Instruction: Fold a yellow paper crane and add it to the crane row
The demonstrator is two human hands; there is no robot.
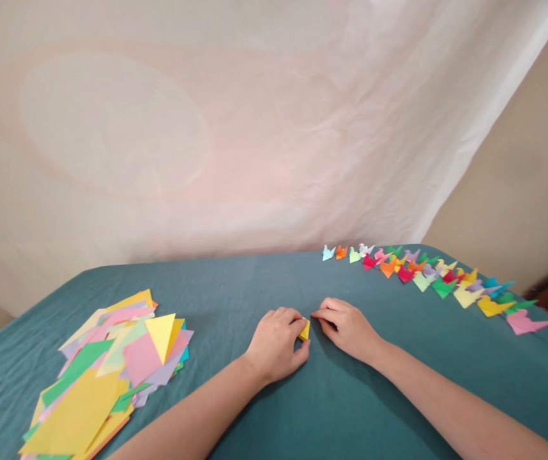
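Observation:
My left hand (278,344) rests on the teal tablecloth (235,287) with its fingers curled, pinching a small folded yellow paper piece (305,329) between thumb and fingers. My right hand (345,327) lies just to the right of it, fingers closed, fingertips touching the same yellow piece from the other side. Most of the paper is hidden between the two hands.
A loose heap of coloured paper squares (106,370) lies at the left, with a folded yellow triangle (161,335) on top. A row of several finished coloured origami figures (437,278) runs along the far right edge. A pale cloth backdrop (207,128) hangs behind the table.

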